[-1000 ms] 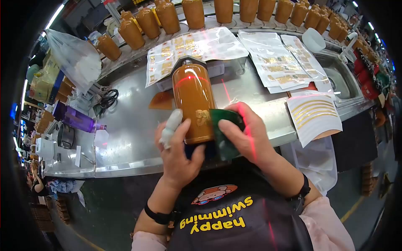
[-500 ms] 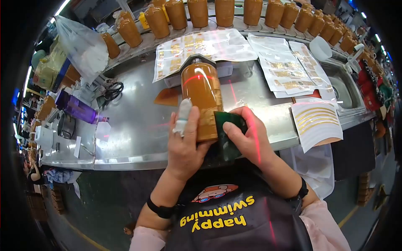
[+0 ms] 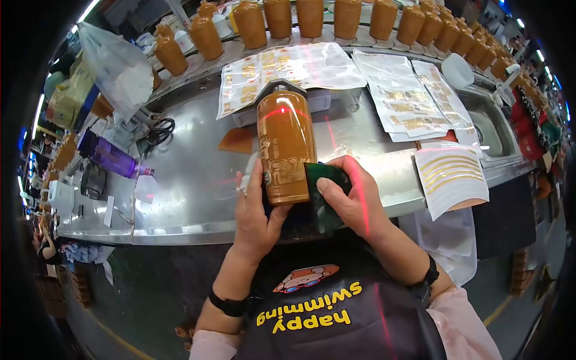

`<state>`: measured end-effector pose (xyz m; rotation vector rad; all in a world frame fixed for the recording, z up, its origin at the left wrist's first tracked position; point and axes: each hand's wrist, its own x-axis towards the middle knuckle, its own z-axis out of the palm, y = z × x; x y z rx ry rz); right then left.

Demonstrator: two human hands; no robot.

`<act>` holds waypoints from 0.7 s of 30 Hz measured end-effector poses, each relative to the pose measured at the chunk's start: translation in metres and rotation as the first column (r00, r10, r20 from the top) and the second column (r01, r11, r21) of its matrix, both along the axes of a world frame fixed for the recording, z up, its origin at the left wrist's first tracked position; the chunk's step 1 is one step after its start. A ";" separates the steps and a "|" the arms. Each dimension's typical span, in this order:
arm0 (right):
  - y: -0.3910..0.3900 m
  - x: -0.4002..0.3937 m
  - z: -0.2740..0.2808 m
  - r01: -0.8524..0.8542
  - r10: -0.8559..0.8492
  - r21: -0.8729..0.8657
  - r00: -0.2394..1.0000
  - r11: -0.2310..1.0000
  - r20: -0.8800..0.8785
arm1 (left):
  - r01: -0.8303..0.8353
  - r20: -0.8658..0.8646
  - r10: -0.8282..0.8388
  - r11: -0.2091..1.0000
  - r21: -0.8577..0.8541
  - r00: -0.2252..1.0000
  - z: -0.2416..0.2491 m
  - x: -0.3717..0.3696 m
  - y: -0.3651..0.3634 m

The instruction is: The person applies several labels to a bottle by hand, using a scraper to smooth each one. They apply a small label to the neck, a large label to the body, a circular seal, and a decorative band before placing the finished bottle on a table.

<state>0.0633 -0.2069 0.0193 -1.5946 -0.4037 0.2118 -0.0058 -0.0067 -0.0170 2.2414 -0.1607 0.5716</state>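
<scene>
A glossy brown bottle (image 3: 285,144) lies with its neck in a dark angular holder (image 3: 264,90) and its base toward me. Raised lettering shows on its side. My left hand (image 3: 257,210) supports the bottle at its left side and base, with a white covering on one finger. A dark green flat sheet (image 3: 324,201) is pinched between the thumb and fingers of my right hand (image 3: 354,198), its edge against the bottle's lower right side. An orange-brown flat piece (image 3: 236,141) lies left of the bottle.
Sticker sheets (image 3: 294,66) lie behind the bottle, more sheets (image 3: 402,96) to the right. A curved-stripe sheet (image 3: 453,174) overhangs the front edge near a sink (image 3: 492,129). Brown bottles (image 3: 310,18) line the back. A purple bottle (image 3: 111,157) and cables (image 3: 161,131) are left.
The held bottle has turned, bringing raised lettering into view. My left fingers have shifted left, off its upper face. The bottles in the back row have moved right.
</scene>
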 end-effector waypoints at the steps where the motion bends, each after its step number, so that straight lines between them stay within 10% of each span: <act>1: 0.001 0.000 0.000 -0.013 0.013 -0.013 1.000 1.000 -0.002 | -0.030 0.063 0.022 0.992 0.125 0.998 0.009 0.001 -0.005; 4: 0.002 -0.003 0.011 -0.014 0.014 0.005 0.997 1.000 -0.070 | -0.078 0.146 0.014 0.893 0.443 0.989 0.048 0.010 -0.022; 11: -0.001 -0.001 0.004 -0.017 0.017 0.004 0.999 1.000 -0.039 | 0.000 0.014 0.000 1.000 -0.016 1.000 0.005 0.001 -0.002; 16: -0.002 -0.001 0.008 -0.020 0.020 -0.034 1.000 0.999 -0.024 | -0.118 0.202 0.027 0.884 0.452 0.979 0.039 0.012 -0.019; 21: -0.003 0.000 0.000 -0.020 0.020 -0.013 1.000 1.000 0.018 | -0.025 0.006 0.025 0.999 -0.022 1.000 0.005 0.000 -0.003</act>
